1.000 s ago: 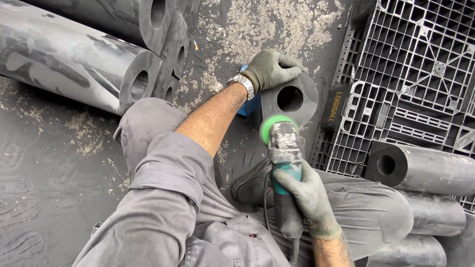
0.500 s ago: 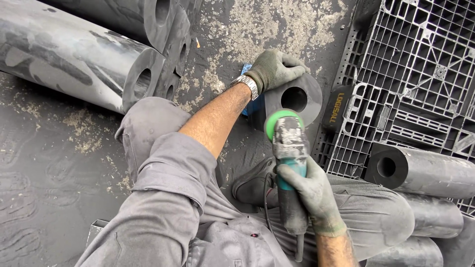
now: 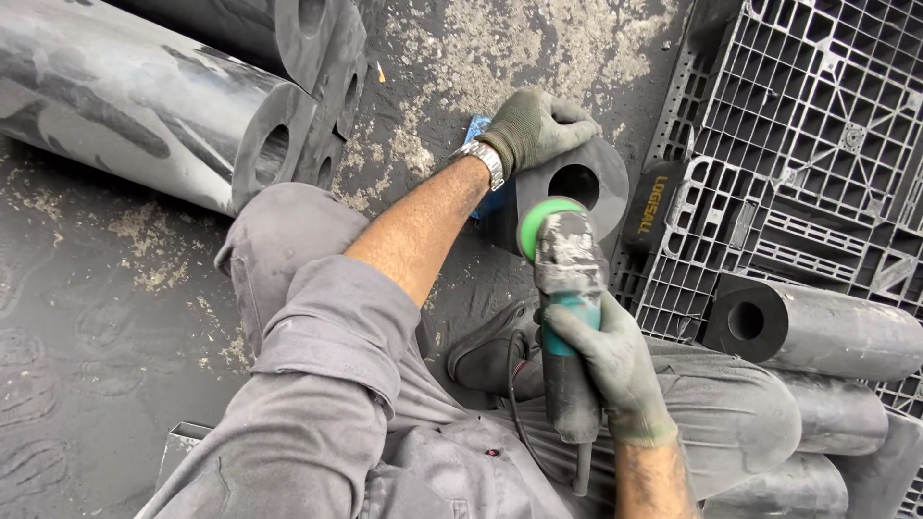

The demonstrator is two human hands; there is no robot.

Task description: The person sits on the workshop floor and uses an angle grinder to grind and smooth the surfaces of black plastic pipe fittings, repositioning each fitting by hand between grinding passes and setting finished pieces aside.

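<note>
Since a moment before, the grinder point(image 3: 567, 317) had crept closer to the short black tube point(image 3: 586, 183), whose heavy, stiff, dusty top the left hand point(image 3: 534, 125) pressed while right hand point(image 3: 615, 370) fingers wrapped the grinder's middle.

A dark, gritty floor point(image 3: 115, 317) dusted with pale sawdust-like patches. Thick grey hollow cylinders point(image 3: 144, 106) lie stacked upper left; a black plastic grid pallet point(image 3: 808, 115) sits upper right, under even light.
</note>
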